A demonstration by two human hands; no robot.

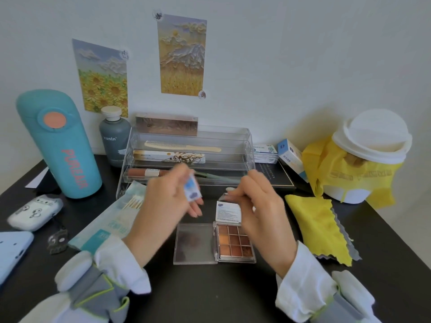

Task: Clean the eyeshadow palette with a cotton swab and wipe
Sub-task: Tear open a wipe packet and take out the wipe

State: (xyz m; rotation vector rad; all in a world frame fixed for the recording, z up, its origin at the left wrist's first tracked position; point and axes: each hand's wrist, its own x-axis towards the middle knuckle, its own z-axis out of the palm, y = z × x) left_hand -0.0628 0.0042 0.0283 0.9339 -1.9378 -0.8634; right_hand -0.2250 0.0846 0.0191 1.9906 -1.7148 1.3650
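The left hand [163, 201] pinches a small wipe packet [192, 191]. The right hand [261, 206] holds a cotton swab [229, 189] above the open palette [235, 243].

Setting: a home dressing or vanity corner. Black tabletop [210, 294] set against a plain white wall. Two painted-landscape postcards [182, 54] stuck to the wall with stickers. Clear acrylic tiered organiser [247, 145] holding a comb [182, 146] and boxed cosmetics. Grey toiletry bottle [114, 136], teal flask [58, 145], small lidded desktop bin [370, 145] with yellow liner, open eyeshadow palette [235, 243], earbud case [35, 212].
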